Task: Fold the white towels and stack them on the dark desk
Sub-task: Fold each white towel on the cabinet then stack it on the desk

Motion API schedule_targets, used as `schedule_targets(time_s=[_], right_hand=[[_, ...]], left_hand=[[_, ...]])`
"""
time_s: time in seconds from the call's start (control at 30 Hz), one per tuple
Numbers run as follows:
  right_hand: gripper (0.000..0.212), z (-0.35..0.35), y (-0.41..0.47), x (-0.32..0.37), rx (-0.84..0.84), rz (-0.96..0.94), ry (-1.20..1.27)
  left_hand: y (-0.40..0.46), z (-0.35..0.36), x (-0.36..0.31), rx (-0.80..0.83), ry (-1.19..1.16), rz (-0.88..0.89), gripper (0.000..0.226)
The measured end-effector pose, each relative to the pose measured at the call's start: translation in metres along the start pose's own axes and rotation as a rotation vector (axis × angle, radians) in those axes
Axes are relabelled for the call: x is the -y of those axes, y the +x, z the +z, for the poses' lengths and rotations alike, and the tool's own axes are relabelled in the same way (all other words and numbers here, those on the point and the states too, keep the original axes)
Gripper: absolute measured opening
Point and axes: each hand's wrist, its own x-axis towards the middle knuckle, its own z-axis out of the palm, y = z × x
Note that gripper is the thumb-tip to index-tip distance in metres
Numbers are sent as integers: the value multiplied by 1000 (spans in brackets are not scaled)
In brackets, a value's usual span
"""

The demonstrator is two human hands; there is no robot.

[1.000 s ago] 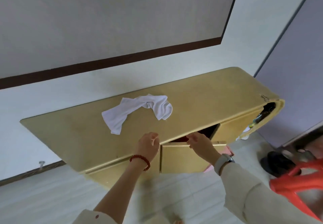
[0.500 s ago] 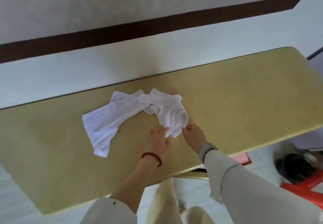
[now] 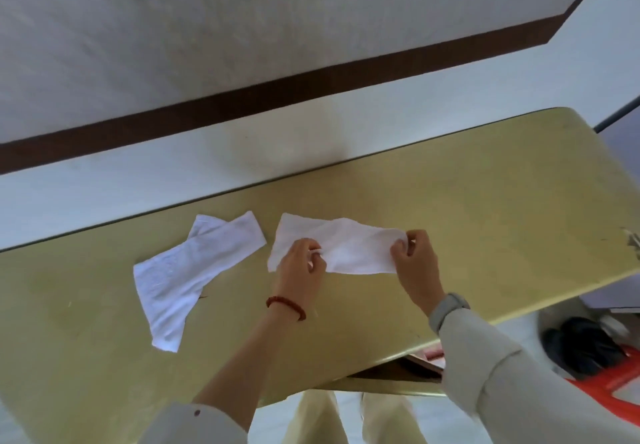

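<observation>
The long yellow-green laminate bench (image 3: 450, 221) carries everything here — it looks pale, not dark, so I cannot tell whether this is the desk the task means. On it, toward the far edge and left of the middle, lies the larger white cloth towel (image 3: 188, 270), loose and slanted, one end doubled over; it is not yet folded. Just beside it, apart by a thin strip of bench, is the smaller white cloth towel (image 3: 346, 247) you are working on.

Your left hand (image 3: 299, 273) pinches this towel near its left end, and your right hand (image 3: 415, 263) pinches its right end, fingers curled on the fabric. The cloth is drawn out between them and still creased, so you seem to be at the spreading step of the first fold. Next you would need to bring one end squarely onto the other — corners matched — and press it flat.

No container shows clearly; an opening under the bench's near edge is too dark to read.
</observation>
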Motion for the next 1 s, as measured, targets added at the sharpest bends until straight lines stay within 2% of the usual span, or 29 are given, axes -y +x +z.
schedule_targets(time_s=[0.17,0.33,0.43,0.53,0.63,0.73,0.83,1.0], right_hand=[[16,-102,43,4,-193,-92,-67],[16,-210,69,18,-381,-285,-87],[15,-263,74,26,-491,-383,-71],[15,-297,69,24,-543,-423,-70],[20,-304,56,10,-539,-439,-79],[21,-287,38,-25,-485,-436,-179],[20,-256,17,-72,-324,-337,-291],[18,-196,-25,-144,5,-115,-385]], left_hand=[[29,20,-92,-4,-130,86,10],[58,40,-196,-56,-91,372,18],[68,45,-247,-114,-171,480,21],[70,46,-278,-146,-231,569,25],[64,50,-279,-166,-181,650,22],[53,60,-245,-122,-102,593,20],[38,79,-188,-2,3,436,18],[9,109,-95,453,200,16,17]])
